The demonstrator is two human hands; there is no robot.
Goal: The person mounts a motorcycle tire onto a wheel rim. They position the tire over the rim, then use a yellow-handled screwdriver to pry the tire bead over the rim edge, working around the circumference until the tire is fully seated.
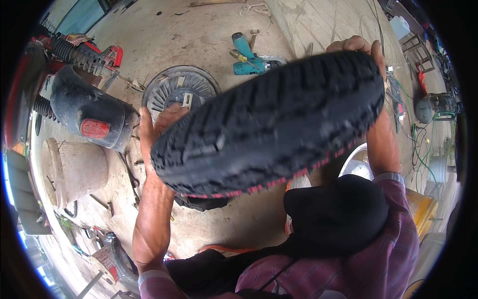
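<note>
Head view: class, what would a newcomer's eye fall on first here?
A black knobbly tyre fills the centre, gripped at its edges by the left hand and the right hand. Behind it on the concrete floor lie a finned wheel hub and a teal power drill.

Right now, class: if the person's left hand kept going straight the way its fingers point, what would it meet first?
The left hand, pressed against the black tyre, points up the picture toward the round finned wheel hub on the concrete floor. That hub would probably come first, though depth is unclear.
</note>
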